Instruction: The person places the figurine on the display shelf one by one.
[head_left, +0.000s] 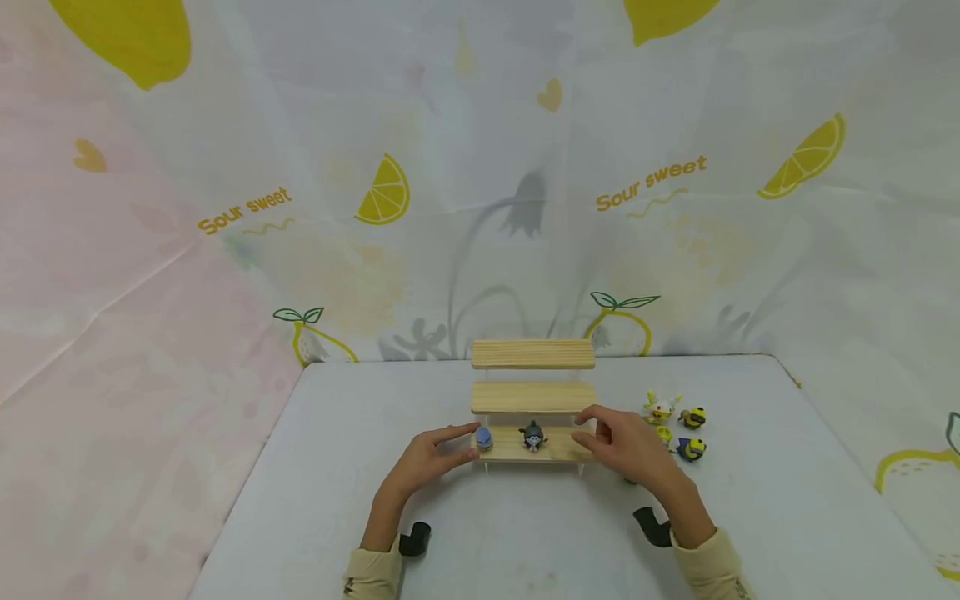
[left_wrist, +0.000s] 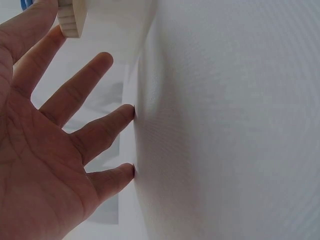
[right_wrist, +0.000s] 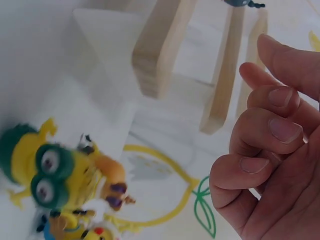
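Note:
A three-tier wooden shelf [head_left: 533,355] with pale boards stands mid-table. On its lowest board [head_left: 558,451], a small blue figurine [head_left: 483,439] sits at the left end and a dark-capped figurine [head_left: 533,437] near the middle. My left hand [head_left: 426,463] is at the left end, its fingers spread and its thumb and fingertips right by the board's end and the blue figurine. At the right end, my right hand [head_left: 628,443] has thumb and index finger apart with nothing between them. In the right wrist view its other fingers [right_wrist: 260,172] are curled toward the palm.
To the right of the shelf, several toy figurines gather on the white table [head_left: 757,500], among them a white-and-yellow one [head_left: 661,408] and a black-and-yellow one [head_left: 693,417]. A green-goggled yellow figurine [right_wrist: 75,175] appears near the right hand. Behind hangs a lemon-print cloth [head_left: 480,150].

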